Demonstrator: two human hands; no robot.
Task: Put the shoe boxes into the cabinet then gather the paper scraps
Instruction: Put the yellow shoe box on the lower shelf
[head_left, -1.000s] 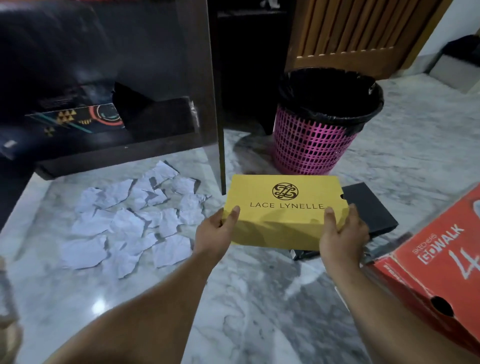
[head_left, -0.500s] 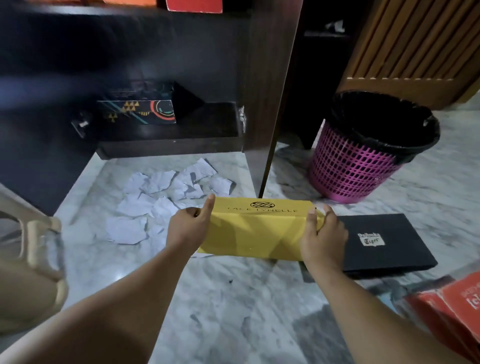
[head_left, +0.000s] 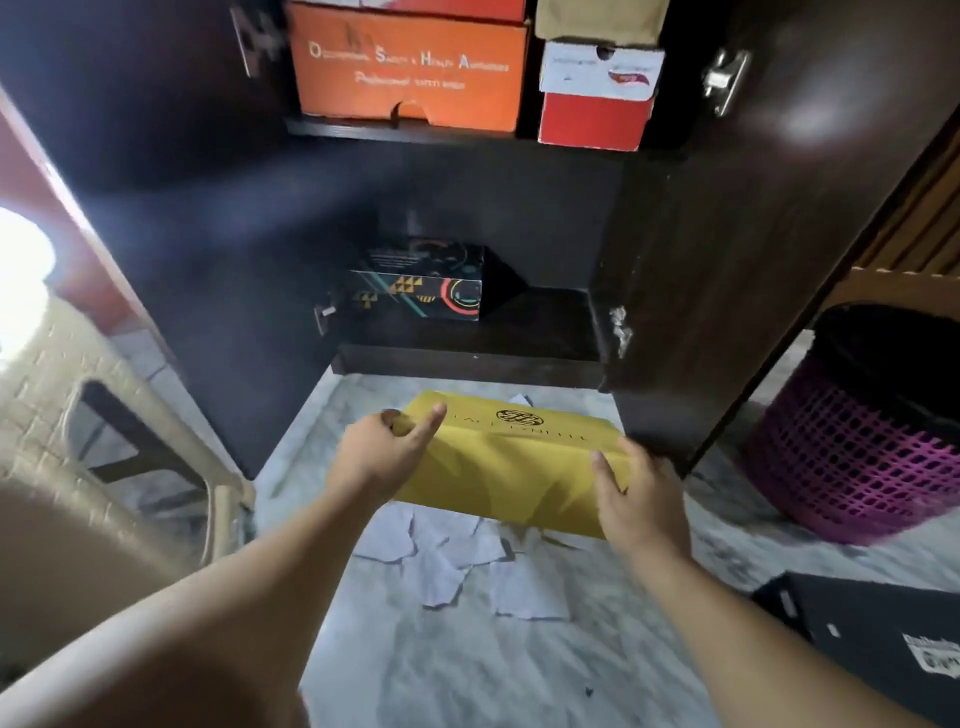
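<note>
You hold the flat yellow cardboard shoe box (head_left: 511, 462), printed with a dark round logo, off the floor in front of the open dark wooden cabinet (head_left: 675, 249), just short of its bottom shelf. Your left hand (head_left: 382, 454) clamps the box's left end, thumb pointing up along the top edge and fingers wrapped round the far corner. Your right hand (head_left: 636, 499) clamps the right end, thumb on the front face, palm pressed to the side. Both forearms reach forward from the lower corners of the view, nearly straight, with the wrists level.

Below the yellow box, torn white paper scraps (head_left: 452, 556) lie scattered on the grey marble floor (head_left: 467, 665). Beyond the box, on the cabinet's bottom shelf, sits a black box with coloured geometric patterns (head_left: 421, 286), towards the left. On the shelf above stand a wide orange cardboard box with pale lettering (head_left: 408, 67) and, to its right, a red and white box (head_left: 597, 93). To the right of the yellow box, past the cabinet door, stands a pink plastic lattice bin with a black liner (head_left: 878, 426). A flat black box (head_left: 872, 634) lies on the floor at the lower right.
</note>
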